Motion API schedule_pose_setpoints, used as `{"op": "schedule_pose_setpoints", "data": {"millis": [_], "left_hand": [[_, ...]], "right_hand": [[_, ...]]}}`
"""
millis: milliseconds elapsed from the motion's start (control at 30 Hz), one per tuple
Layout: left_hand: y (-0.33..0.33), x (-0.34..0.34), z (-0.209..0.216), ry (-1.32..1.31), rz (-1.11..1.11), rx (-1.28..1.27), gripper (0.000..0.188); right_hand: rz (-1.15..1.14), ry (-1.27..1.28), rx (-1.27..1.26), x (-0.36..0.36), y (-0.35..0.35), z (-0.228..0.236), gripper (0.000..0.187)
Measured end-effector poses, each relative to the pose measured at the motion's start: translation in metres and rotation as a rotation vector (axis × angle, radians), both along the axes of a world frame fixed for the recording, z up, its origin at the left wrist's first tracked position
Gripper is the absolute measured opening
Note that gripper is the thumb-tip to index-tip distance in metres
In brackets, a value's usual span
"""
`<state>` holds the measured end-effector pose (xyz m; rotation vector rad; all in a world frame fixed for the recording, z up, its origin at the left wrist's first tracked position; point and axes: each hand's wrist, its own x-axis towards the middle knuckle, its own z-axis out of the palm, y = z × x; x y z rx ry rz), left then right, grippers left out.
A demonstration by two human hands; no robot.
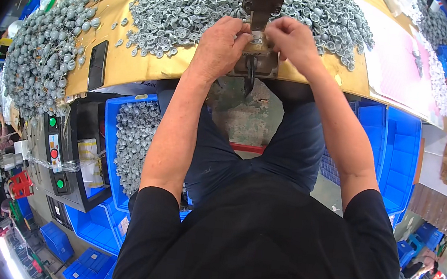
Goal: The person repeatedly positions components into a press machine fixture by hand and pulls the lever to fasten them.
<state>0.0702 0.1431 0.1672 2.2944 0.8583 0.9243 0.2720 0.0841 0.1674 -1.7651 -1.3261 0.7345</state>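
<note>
Both hands — left hand [220, 44], right hand [294, 40] — pinch closed at a small metal press [262, 4] at twelve o'clock; what they grip is hidden. Grey caps [177, 9] heap around it; a blue bin [110, 122] sits at eight o'clock.

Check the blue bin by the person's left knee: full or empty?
Nearly full: the blue bin holds a heap of small grey parts near its rim.

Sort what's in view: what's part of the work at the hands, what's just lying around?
In the job:
- left hand and right hand, both pinching at the press
- press base
- grey caps heaped behind the hands
- blue bin of caps under the bench

Lying about:
- phone on the bench
- button box
- empty blue crates
- pink sheet
</note>
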Motion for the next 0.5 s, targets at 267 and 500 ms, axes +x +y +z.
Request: {"op": "schedule_pose_setpoints", "data": {"millis": [267, 500], "left_hand": [[0.000, -0.004, -0.001, -0.018, 0.022, 0.009, 0.016], [0.001, 0.002, 0.001, 0.020, 0.010, -0.027, 0.017]], "right_hand": [[-0.077, 0.877, 0.100, 0.024, 0.027, 0.099, 0.054], [0.156, 0.563, 0.589, 0.029, 0.042, 0.205, 0.060]]}}
